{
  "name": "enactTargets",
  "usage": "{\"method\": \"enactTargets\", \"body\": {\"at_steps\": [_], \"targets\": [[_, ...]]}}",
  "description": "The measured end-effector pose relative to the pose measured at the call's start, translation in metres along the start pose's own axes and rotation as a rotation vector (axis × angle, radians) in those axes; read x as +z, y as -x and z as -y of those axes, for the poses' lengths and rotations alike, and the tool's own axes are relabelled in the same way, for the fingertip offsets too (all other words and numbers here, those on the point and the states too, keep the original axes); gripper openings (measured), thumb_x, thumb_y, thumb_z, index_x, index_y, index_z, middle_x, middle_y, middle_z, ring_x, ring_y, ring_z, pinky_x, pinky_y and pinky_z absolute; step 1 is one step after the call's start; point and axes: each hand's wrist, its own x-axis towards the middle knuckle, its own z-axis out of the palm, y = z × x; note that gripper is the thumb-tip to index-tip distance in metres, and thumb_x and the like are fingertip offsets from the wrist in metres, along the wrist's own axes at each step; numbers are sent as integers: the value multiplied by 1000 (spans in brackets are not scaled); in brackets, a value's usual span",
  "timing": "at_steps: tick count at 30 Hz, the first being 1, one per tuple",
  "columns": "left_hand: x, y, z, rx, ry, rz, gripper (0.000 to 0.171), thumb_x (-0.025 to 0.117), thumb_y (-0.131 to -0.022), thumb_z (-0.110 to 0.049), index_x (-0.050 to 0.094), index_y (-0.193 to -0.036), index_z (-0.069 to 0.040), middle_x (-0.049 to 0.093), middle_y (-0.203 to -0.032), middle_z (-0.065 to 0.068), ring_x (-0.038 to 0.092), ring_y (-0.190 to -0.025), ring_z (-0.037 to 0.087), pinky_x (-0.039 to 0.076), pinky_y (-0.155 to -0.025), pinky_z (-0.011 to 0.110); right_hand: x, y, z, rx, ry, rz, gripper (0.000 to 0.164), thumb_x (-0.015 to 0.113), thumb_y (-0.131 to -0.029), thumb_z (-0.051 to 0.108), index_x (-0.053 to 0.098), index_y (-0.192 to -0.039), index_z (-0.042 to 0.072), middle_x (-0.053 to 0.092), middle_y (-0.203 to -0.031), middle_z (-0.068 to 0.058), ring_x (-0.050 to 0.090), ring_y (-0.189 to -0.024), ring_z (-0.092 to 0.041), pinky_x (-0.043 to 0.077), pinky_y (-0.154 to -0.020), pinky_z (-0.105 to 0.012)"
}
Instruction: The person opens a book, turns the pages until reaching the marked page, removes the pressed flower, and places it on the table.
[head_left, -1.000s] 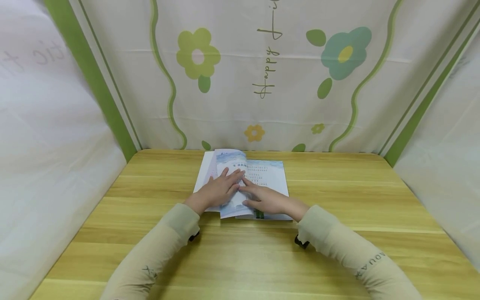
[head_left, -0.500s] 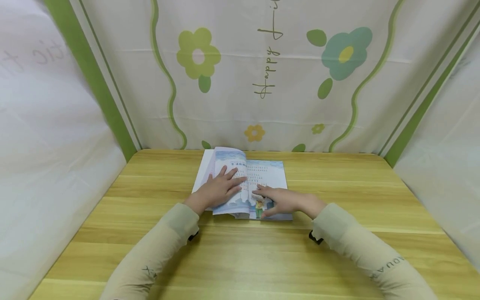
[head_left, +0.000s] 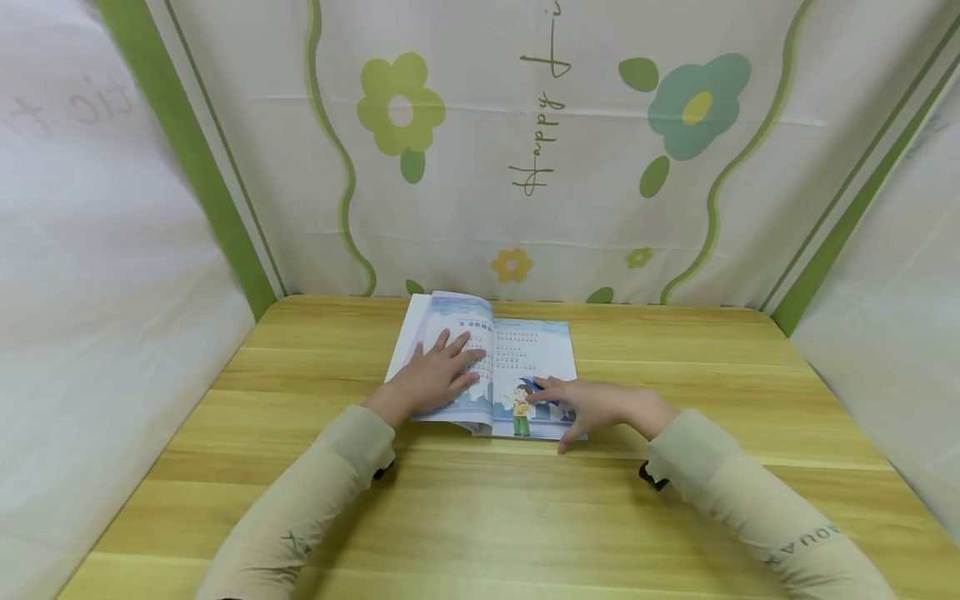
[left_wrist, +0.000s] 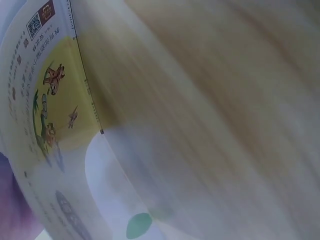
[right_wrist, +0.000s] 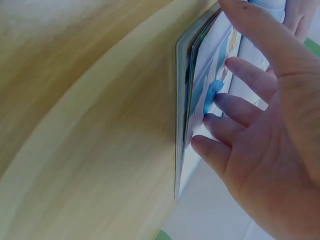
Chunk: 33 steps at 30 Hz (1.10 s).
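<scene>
An open picture book (head_left: 534,340) lies near the back of the table, its left pages curving up and its right page flat. My left hand (head_left: 429,382) rests spread over the left page. On the lower right page, beside a drawn child in yellow and green, my right hand (head_left: 596,406) has its fingertips on the paper, with the thumb at the book's front edge. The right wrist view has this hand (right_wrist: 260,135) with loosely extended fingers over the book's stacked pages (right_wrist: 187,105). Printed pages (left_wrist: 60,95) with a yellow picture fill the left side of the left wrist view.
The book lies on a wood-grain table (head_left: 480,517). White cloth with flowers and green bands (head_left: 465,183) hangs behind the table, and more white cloth (head_left: 112,292) borders its sides.
My right hand has moved right, away from the left hand and the book's middle, to the lower right page. The left page now lies turned further left, with my left hand still on it.
</scene>
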Motion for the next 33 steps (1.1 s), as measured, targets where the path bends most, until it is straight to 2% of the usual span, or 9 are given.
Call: {"method": "enactTargets", "body": {"at_steps": [8, 17, 26, 33], "targets": [[-3, 2, 7, -28, -10, 5, 52, 30, -96, -55, 35, -143, -33, 13, -154, 1, 2, -139, 34, 9, -103, 64, 1, 9, -2, 61, 25, 1, 80, 80, -73, 30, 39, -143, 30, 12, -154, -3, 16, -138, -25, 21, -108, -43], [-5, 6, 10, -43, -18, 19, 55, 31, -96, -56, 38, -142, -26, 14, -154, 6, 3, -139, 36, 11, -104, 62, 2, 14, -7, 47, 15, -8, 74, 78, -76, 24, 42, -141, 26, 16, -154, -2, 19, -137, -25, 24, -107, -43], [-6, 9, 9, -39, -21, 53, 64, 35, -94, -57, 34, -145, -18, 19, -153, 1, 5, -139, 34, 12, -106, 57, -1, 18, -8, 12, -19, 0, 68, 73, -79, 18, 44, -140, 19, 16, -153, -8, 18, -137, -30, 25, -105, -46], [-6, 9, 9, -33, -11, 49, 65, 37, -94, -57, 30, -147, -19, 20, -153, 1, 7, -139, 33, 13, -106, 57, -4, 17, -11, 22, -70, 14, 67, 62, -76, 5, 46, -139, 20, 15, -153, -6, 15, -138, -29, 31, -92, -39]]}}
